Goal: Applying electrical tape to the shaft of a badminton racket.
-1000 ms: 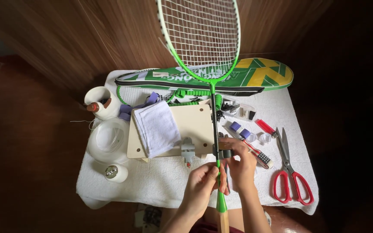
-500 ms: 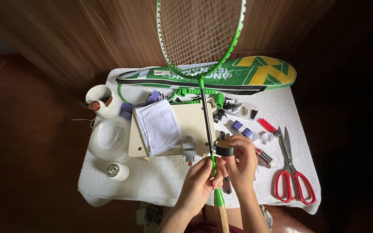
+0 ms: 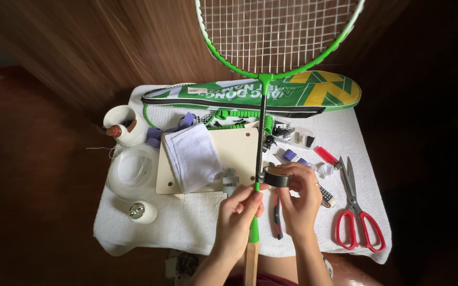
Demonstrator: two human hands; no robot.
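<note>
**Hands on a green badminton racket, black tape roll at the shaft**

Left hand [image 3: 238, 214] closed around the green cone of the badminton racket [image 3: 261, 143], just above its bare wooden handle. Right hand [image 3: 298, 198] pinching a roll of black tape [image 3: 277, 179] against the dark shaft, just above the left hand's fingers. Racket held upright over the tabletop [image 3: 197, 228], strung head reaching past the top edge of view.

Beneath the hands, a white towel covering the tabletop. Just beside the right hand, a red-and-black tool [image 3: 276, 217] lying flat. Further right, red-handled scissors [image 3: 357, 220], shut. Left of the shaft, a pale wooden board [image 3: 234, 151] carrying a folded white cloth [image 3: 194, 157]. Further left, a clear glass bowl [image 3: 132, 172], a white mug [image 3: 124, 124] and a small white jar with a shiny lid [image 3: 140, 212]. Along the far edge, a green and yellow racket cover [image 3: 271, 95], and in front of it a second green racket [image 3: 223, 115], partly hidden.
</note>
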